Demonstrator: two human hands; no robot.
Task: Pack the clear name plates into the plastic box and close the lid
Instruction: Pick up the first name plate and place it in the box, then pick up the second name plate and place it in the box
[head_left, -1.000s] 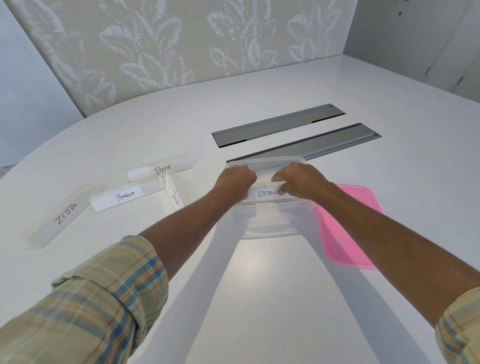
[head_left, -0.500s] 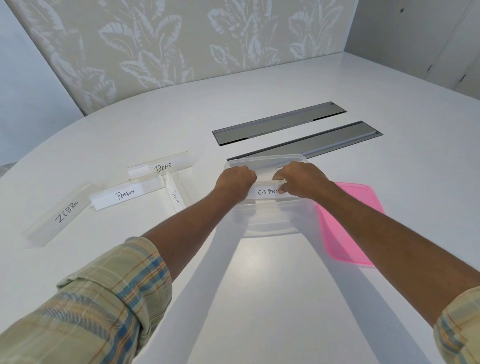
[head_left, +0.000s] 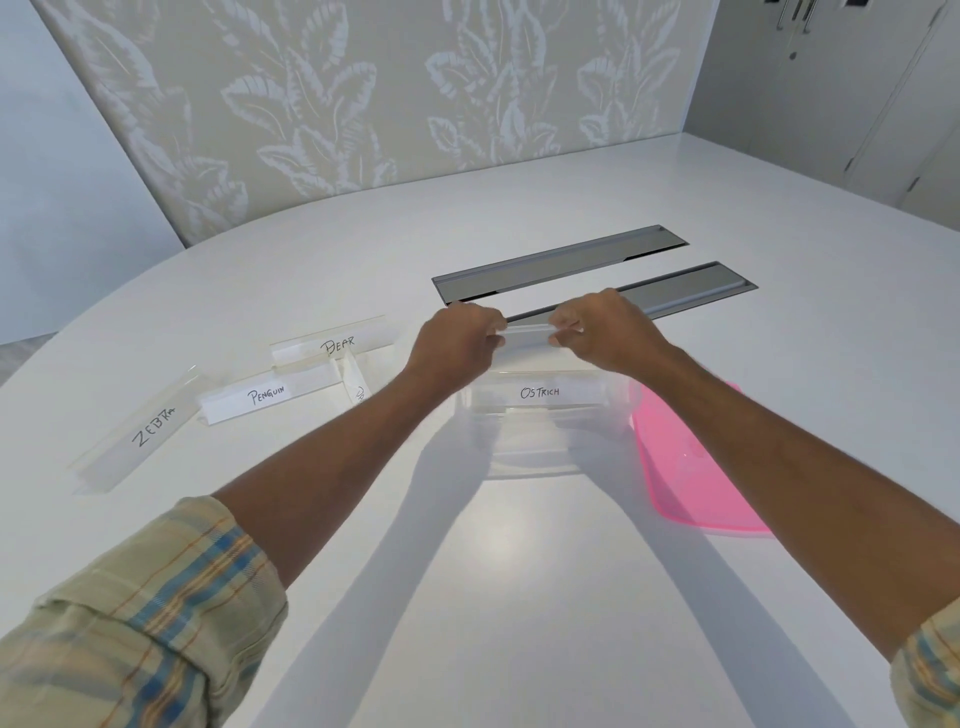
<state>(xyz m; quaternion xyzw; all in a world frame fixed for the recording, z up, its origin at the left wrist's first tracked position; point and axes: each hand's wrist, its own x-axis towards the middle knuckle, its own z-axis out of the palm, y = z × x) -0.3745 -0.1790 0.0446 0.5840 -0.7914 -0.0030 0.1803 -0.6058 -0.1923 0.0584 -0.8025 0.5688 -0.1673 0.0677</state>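
The clear plastic box (head_left: 535, 460) stands at the table's middle. Inside it lies the clear name plate marked OSTRICH (head_left: 540, 393), its label facing me. My left hand (head_left: 460, 343) and my right hand (head_left: 605, 332) are at the box's far rim, fingers pinched on the clear edge between them. The pink lid (head_left: 696, 467) lies flat on the table, touching the box's right side. Left of the box lie the plates marked BEAR (head_left: 337, 345), PENGUIN (head_left: 267, 396) and ZEBRA (head_left: 151, 427), plus a short one (head_left: 356, 387) whose word is partly hidden by my left forearm.
Two grey recessed slots (head_left: 558, 260) run across the white table (head_left: 493, 571) just behind the box. A leaf-patterned wall panel stands at the table's far edge. Cabinet doors are at the far right.
Both hands have let go of the OSTRICH plate, which stays in the box, and have moved away from me to the box's far rim.
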